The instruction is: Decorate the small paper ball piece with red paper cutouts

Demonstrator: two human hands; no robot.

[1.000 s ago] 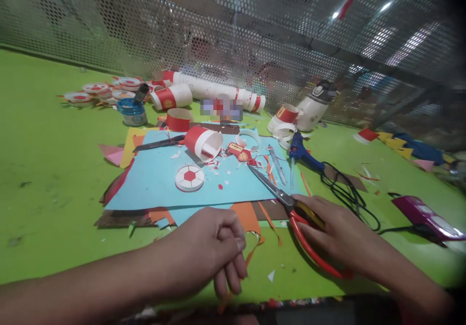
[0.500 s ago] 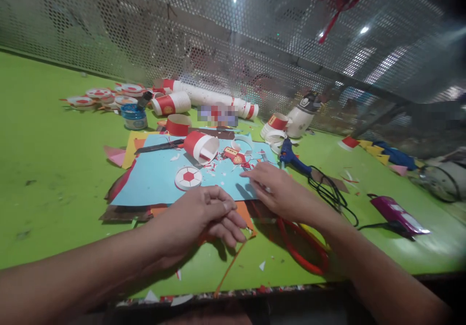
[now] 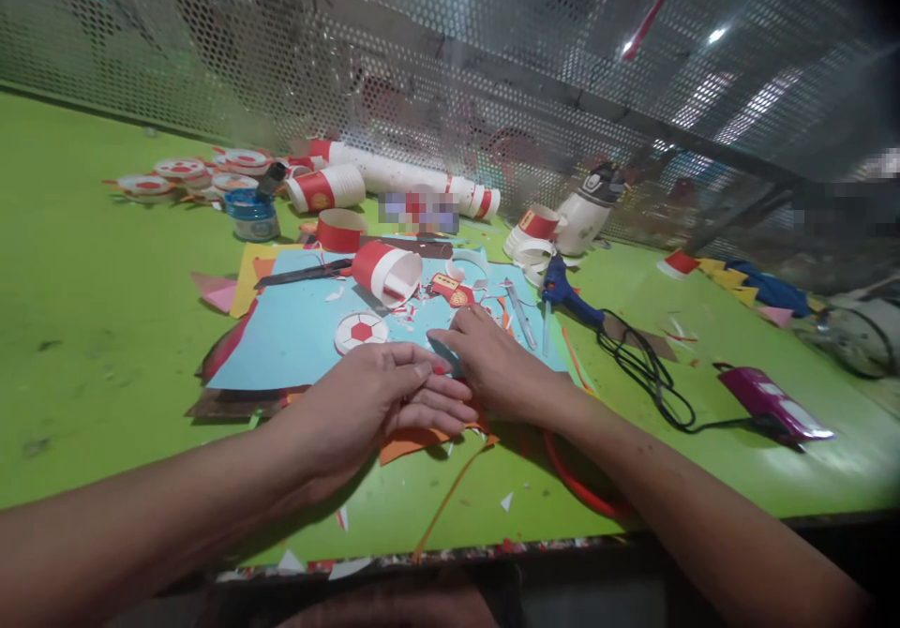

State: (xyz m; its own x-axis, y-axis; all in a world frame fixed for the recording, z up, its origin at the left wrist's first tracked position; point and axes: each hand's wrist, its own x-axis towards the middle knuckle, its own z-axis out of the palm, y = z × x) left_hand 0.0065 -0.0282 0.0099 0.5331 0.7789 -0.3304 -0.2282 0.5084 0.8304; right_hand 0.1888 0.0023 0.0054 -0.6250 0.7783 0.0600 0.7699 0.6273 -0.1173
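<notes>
My left hand is palm up with its fingers stretched out, over the near edge of a light blue sheet. A small red bit shows at its index finger; I cannot tell whether it is gripped. My right hand lies palm down close beside it, fingers bent and pointing left, with nothing visible in them. Just beyond my left hand is a white disc with a red football pattern. A red and white paper cup lies on its side behind, among paper scraps.
Scissors lie left of the cup. A blue glue gun and its black cable are to the right, near a purple box. A blue jar, stacked cups and a bottle stand behind.
My right hand has moved left, up against my left hand's fingers. The left hand's fingers have straightened, and a red bit now shows there. A pale blue strip on the sheet is uncovered.
</notes>
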